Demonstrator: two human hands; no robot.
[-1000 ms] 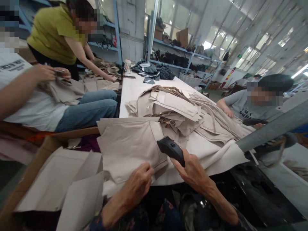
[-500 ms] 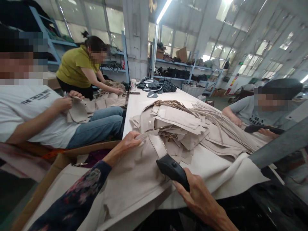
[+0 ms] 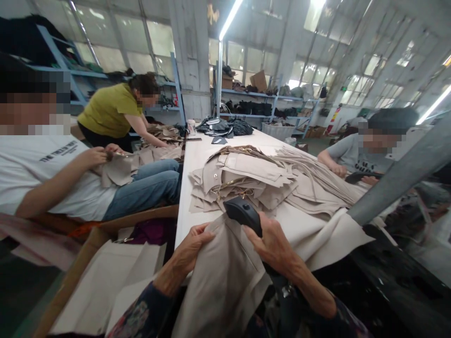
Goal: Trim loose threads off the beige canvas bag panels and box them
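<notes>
My left hand (image 3: 197, 241) pinches the upper left edge of a beige fabric piece (image 3: 221, 277), which hangs down toward my lap over the table's near edge. In my right hand (image 3: 273, 244) is a black hand-held trimmer-like tool (image 3: 243, 212) with a button on its side; a dark hose or cord appears to run down below it. The tool's head lies against the top of the fabric, and its working end is hidden. Just beyond my hands, a heap of beige cut pieces (image 3: 253, 169) with some metal fittings lies on the white table (image 3: 197, 155).
A cardboard box (image 3: 84, 253) with beige fabric stands at lower left. Two people are at the left, one seated with a beige piece; another works at the right. A grey pole (image 3: 405, 164) slants across the right side. Black items (image 3: 229, 126) lie on the table's far end.
The fabric has been drawn off the heap toward me, and its strap-like part no longer shows. My hands have come closer together, with the tool now at the fabric's top edge.
</notes>
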